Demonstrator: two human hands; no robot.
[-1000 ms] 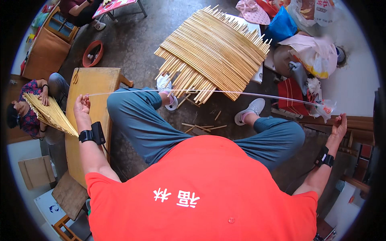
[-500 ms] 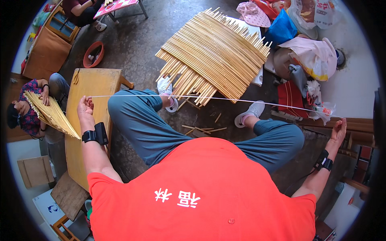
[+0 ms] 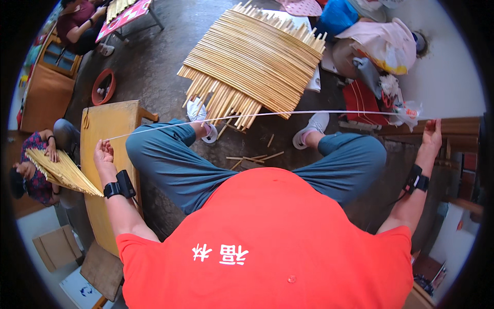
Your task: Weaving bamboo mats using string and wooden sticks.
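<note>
A thin white string [image 3: 329,112] stretches nearly taut across my lap, above my knees. Its left end is pinched in the fingers of my left hand [image 3: 104,153], which is over the edge of a yellow wooden bench [image 3: 110,121]. Far to the right, my right hand [image 3: 432,135] is raised with its fingers closed on the other end. Beyond the string, a wide layer of straight wooden sticks [image 3: 252,56] lies on a low white support [image 3: 314,82]. Looser sticks poke out underneath, toward my shoes.
Short stick pieces [image 3: 254,158] litter the floor between my feet. At left, another person [image 3: 38,149] holds a fanned bundle of thin sticks [image 3: 62,167]. An orange basin [image 3: 103,86] stands beyond the bench. Bags and cloths [image 3: 381,41] crowd the right wall.
My right hand has risen in the picture and my left has dropped slightly, so the string now slopes the other way. The whole view has shifted a little.
</note>
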